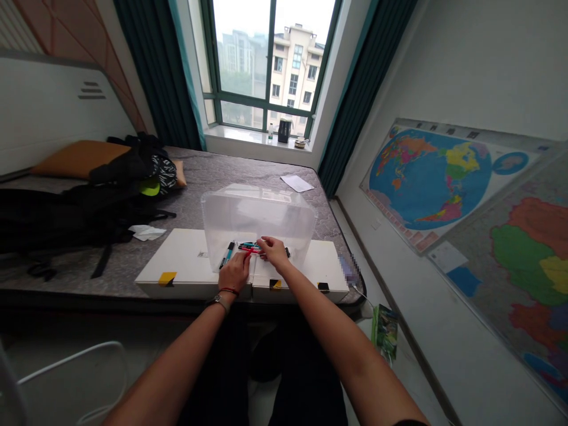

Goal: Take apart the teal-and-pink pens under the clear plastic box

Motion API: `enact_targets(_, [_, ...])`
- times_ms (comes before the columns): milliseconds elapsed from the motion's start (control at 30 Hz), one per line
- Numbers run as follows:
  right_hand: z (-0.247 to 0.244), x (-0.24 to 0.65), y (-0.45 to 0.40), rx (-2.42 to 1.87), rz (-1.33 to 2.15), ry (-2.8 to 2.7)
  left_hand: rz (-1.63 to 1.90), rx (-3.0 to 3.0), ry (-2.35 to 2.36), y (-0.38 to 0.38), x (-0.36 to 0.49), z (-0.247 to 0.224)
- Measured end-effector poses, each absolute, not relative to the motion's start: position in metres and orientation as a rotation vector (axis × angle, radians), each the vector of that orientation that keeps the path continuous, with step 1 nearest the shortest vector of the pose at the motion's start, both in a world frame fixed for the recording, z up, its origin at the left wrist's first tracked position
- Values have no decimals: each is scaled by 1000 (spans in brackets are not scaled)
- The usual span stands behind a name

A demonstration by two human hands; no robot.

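Coloured pens (248, 248) clamped in fingers of left hand (234, 272) and right hand (274, 251), clear plastic bin (260, 219) beside

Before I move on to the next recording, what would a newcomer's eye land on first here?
The bare left hand and right hand come first, meeting over a bunch of pens at the front of a clear plastic box, centre frame. A large world map fills the right wall, and straight ahead a window shows an apartment block.

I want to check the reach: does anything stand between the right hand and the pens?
Nothing visible does: the right hand is right at the pens. The clear plastic box surrounds them, so exact contact is hard to see.
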State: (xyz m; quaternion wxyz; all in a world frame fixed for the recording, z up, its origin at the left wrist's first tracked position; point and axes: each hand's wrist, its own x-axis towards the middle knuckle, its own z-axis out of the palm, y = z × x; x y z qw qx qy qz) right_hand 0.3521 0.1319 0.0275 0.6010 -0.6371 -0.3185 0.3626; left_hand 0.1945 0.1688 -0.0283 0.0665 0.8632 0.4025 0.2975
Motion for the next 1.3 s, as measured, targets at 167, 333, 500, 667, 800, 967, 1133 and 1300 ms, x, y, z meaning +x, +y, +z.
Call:
enact_targets(167, [78, 401, 138, -2000, 331, -1076, 912, 2563, 1238, 168, 195, -27])
enact_targets(333, [88, 420, 147, -2468, 306, -1567, 915, 2576, 1248, 167, 195, -26])
enact_targets(500, [61, 412, 149, -2543, 351, -1792, 920, 2564, 1238, 166, 195, -25])
enact_targets(667, [48, 412, 145, -2545, 358, -1927, 910, 2548, 1226, 167, 194, -26])
enact_targets(800, [48, 413, 143, -2564, 340, -1983, 907, 2555, 1205, 168, 194, -26])
enact_targets(967, [52, 410, 142, -2590, 321, -2057, 926, 2565, 1199, 167, 194, -25])
enact_targets(1133, [56, 406, 140, -2590, 340, -2119, 923, 2579, 1199, 168, 193, -25])
enact_targets(1300, [60, 405, 137, -2582, 344, -2125, 927, 2581, 1198, 169, 193, -26])
